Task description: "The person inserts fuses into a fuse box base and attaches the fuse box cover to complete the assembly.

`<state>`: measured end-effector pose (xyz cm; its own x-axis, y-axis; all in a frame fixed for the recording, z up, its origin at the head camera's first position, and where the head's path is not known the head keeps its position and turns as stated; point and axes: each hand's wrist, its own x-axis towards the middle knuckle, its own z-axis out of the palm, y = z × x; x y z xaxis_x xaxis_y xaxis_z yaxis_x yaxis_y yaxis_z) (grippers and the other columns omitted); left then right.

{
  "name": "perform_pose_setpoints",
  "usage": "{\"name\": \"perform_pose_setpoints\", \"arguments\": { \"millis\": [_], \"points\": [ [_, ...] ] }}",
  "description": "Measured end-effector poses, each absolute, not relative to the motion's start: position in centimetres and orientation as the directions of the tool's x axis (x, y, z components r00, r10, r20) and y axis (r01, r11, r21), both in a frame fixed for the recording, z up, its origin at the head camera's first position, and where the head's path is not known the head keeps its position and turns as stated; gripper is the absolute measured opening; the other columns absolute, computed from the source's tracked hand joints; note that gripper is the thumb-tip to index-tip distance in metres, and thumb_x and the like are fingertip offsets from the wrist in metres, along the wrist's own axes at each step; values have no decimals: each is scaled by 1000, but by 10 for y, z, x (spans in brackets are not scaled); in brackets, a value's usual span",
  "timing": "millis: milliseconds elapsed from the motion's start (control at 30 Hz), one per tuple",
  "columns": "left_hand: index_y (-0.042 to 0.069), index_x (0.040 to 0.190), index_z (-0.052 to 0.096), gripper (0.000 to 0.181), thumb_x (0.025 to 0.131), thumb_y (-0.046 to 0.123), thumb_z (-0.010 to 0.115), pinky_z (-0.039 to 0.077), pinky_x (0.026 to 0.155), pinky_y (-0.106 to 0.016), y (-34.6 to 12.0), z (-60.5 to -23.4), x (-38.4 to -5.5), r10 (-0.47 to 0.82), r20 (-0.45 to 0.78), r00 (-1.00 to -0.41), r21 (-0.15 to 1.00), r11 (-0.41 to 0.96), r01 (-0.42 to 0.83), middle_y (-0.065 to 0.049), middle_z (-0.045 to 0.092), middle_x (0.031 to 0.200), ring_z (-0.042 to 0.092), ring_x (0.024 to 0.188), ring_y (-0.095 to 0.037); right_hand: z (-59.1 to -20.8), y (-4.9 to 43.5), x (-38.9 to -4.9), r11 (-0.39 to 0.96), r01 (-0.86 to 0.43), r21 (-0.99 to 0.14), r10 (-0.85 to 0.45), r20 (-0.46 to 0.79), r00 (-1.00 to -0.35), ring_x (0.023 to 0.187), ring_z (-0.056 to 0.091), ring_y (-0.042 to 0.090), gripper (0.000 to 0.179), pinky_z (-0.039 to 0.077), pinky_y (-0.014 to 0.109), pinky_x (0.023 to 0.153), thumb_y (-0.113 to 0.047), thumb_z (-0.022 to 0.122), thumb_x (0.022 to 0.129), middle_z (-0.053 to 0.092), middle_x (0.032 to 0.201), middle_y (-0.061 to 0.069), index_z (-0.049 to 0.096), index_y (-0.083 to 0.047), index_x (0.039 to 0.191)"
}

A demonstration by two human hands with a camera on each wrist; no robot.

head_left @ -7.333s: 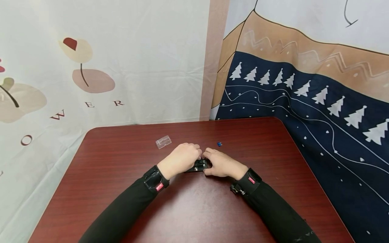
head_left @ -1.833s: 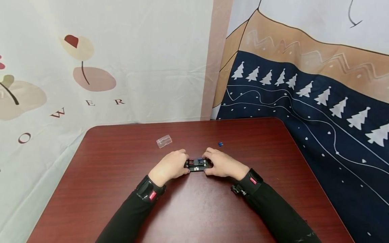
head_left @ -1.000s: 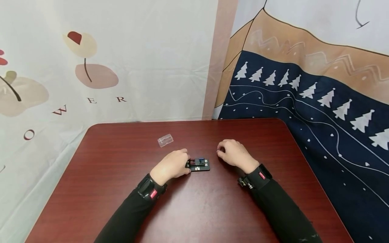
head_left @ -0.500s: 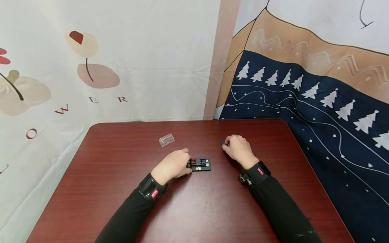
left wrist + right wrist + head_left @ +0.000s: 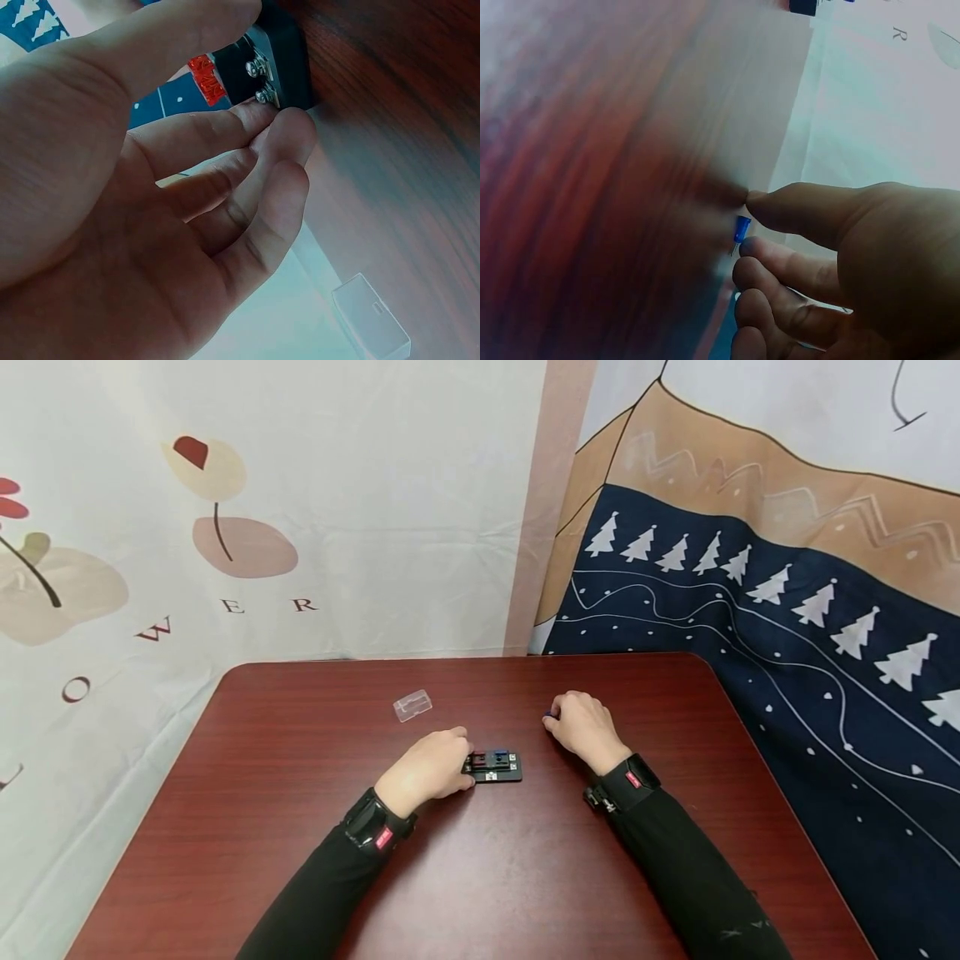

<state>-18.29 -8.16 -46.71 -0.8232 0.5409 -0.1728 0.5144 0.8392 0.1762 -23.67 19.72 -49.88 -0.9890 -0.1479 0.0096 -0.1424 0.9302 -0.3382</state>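
A black fuse block (image 5: 493,766) lies on the table with red and blue blade fuses in its slots. My left hand (image 5: 426,768) grips its left end between thumb and fingers. In the left wrist view a red fuse (image 5: 205,79) and metal screws show on the block (image 5: 289,56), close to the fingertips. Back and to the right of the block, my right hand (image 5: 587,729) pinches a blue blade fuse (image 5: 742,228) between thumb and index finger. Its metal prong shows in the right wrist view. In the head view the fingers mostly hide this fuse.
A clear plastic cover (image 5: 412,705) lies on the table behind my left hand. The reddish-brown table (image 5: 480,877) has its back edge against a hanging printed cloth (image 5: 390,527). A dark blue patterned cloth (image 5: 675,610) hangs at the right.
My right hand let go of the block's right end, went back and right to the loose blue fuse, and has picked it up. The left hand, earlier over the block, now holds its left end.
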Motion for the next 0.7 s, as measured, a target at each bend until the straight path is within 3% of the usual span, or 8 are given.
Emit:
{"name": "perform_pose_setpoints", "arguments": {
  "millis": [433,700],
  "points": [
    [5,107,81,32,91,30,92,62,97,-44,-83,-467,-182,551,-153,-820,182,831,525,-6,67,107,73,95,-26,-495,195,-236,932,-138,-336,-143,9,-990,80,66,27,21,56,46,70,-26,80,100,70,88,4,76,-15,83],
    [4,110,81,32,92,30,91,62,98,-43,-82,-466,-181,549,-158,-821,178,833,524,-6,68,108,73,97,-26,-495,195,-238,932,-141,-335,-153,-10,-988,83,70,29,14,58,49,72,-23,78,101,77,94,7,81,-14,90]
  ]
}}
